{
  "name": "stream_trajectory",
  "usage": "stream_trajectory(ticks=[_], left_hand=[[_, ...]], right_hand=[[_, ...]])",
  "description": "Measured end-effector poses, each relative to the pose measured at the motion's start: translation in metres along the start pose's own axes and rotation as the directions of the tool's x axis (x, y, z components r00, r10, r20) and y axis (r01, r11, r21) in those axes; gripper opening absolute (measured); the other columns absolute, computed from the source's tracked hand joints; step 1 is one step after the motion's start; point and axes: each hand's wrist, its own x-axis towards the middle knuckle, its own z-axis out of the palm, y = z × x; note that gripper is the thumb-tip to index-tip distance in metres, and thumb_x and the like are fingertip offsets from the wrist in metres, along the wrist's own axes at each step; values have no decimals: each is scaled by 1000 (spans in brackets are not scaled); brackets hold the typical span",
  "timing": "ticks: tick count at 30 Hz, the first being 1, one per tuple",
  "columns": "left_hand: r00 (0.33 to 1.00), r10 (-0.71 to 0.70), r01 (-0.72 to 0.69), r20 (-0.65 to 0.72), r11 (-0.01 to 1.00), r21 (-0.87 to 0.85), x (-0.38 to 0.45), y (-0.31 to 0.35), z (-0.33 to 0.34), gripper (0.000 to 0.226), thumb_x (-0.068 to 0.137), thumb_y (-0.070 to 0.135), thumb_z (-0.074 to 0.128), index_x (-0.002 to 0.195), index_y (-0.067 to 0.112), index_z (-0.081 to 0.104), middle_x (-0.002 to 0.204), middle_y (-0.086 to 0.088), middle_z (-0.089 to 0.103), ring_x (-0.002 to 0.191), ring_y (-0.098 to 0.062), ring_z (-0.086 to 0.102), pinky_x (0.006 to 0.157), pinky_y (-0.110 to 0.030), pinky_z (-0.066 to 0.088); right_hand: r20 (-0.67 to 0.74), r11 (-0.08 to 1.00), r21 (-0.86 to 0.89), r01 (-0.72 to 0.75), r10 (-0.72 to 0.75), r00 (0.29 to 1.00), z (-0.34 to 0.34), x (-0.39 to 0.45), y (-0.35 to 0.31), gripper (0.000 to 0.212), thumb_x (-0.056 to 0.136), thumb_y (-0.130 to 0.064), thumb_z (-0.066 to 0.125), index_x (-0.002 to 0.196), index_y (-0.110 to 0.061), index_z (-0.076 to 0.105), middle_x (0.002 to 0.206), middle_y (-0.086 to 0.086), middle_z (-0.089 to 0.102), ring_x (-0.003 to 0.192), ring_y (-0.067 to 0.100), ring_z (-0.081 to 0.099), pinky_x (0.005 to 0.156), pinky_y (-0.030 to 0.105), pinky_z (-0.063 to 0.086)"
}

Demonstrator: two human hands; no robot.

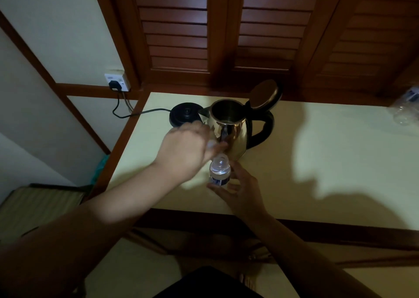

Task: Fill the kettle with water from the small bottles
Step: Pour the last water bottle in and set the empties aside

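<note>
Pale table (317, 161) lying open rightward, kettle (231, 132) standing lid-up near its far-left edge, right hand (238, 191) gripping small bottle (219, 172), left hand (186, 148) curling, pinching cap (211, 144) above.

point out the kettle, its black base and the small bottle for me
kettle (233, 132), head view, on its shiny steel body below the open mouth
black base (184, 114), head view, on its round top, left of the kettle
small bottle (219, 168), head view, on its clear shoulder above the label
</note>
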Motion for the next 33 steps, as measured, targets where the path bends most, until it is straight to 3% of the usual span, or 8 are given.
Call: stream_trajectory(ticks=[3, 6, 10, 16, 20, 24, 29, 33], left_hand=[[990, -112, 129, 83, 962, -242, -16, -33, 14, 50, 96, 60, 41, 95, 12, 53, 92, -2, 52, 78, -22, 51, 66, -38, 45], [966, -84, 141, 243, 964, -227, -45, -54, 48, 39, 95, 53, 55, 105, 15, 57, 104, -4, 57, 94, -25, 57, 81, -43, 52], [924, -84, 183, 372, 953, -240, -70, -63, 78, 42, 93, 53, 62, 119, 20, 61, 120, -3, 58, 109, -24, 55, 90, -36, 49], [937, -71, 197, 342, 915, -351, -73, -64, 78, 52, 86, 61, 67, 125, 28, 57, 120, 9, 56, 106, -11, 54, 87, -28, 48], [969, -33, 193, 243, 714, -673, -69, -47, 63, 65, 77, 50, 84, 134, 30, 57, 122, 14, 59, 111, -2, 58, 89, -13, 46], [973, -27, 202, 231, 592, -780, -56, -25, 59, 68, 73, 40, 89, 134, 30, 61, 120, 17, 65, 114, -5, 62, 93, -25, 52], [959, -23, 260, 284, 482, -837, -49, -6, 69, 52, 78, 27, 87, 125, 27, 65, 117, 14, 73, 114, -8, 66, 97, -48, 55], [971, -40, 228, 234, 432, -873, -47, -3, 65, 45, 82, 16, 83, 122, 18, 63, 112, 3, 75, 107, -15, 70, 97, -45, 55]], right_hand=[[-3, 1000, -26, -3, 3, 1000, 0, -1, -4, 69, 79, -35, 95, 137, -46, 59, 119, -38, 67, 111, -2, 70, 82, 29, 65], [-12, 999, -37, 7, -7, 1000, 0, -2, -7, 66, 79, -37, 94, 135, -45, 59, 116, -42, 67, 109, -4, 70, 82, 23, 63], [5, 1000, -10, 2, -2, 1000, 1, -2, -3, 65, 79, -40, 93, 137, -38, 62, 120, -31, 71, 111, 0, 71, 88, 28, 64], [140, 999, -39, -16, 21, 990, -19, -4, 0, 83, 78, -47, 93, 150, -32, 54, 140, -18, 67, 131, 0, 62, 109, 23, 52], [117, 999, -26, -36, 39, 992, -50, -14, 10, 62, 93, -41, 69, 152, -29, 53, 148, -17, 62, 137, -3, 56, 110, 31, 54], [-25, 996, -55, -63, 62, 998, -61, -8, 11, 48, 103, -45, 61, 149, -32, 57, 147, -13, 62, 133, -5, 58, 108, 32, 56], [-112, 990, -135, 26, -41, 993, -49, 17, 6, 59, 104, -34, 64, 159, -30, 44, 156, -10, 50, 134, -19, 44, 106, 23, 49], [-145, 968, -223, 113, -147, 978, -36, 38, 12, 76, 100, -31, 72, 165, -23, 33, 169, 0, 38, 150, 11, 44, 115, 43, 50]])
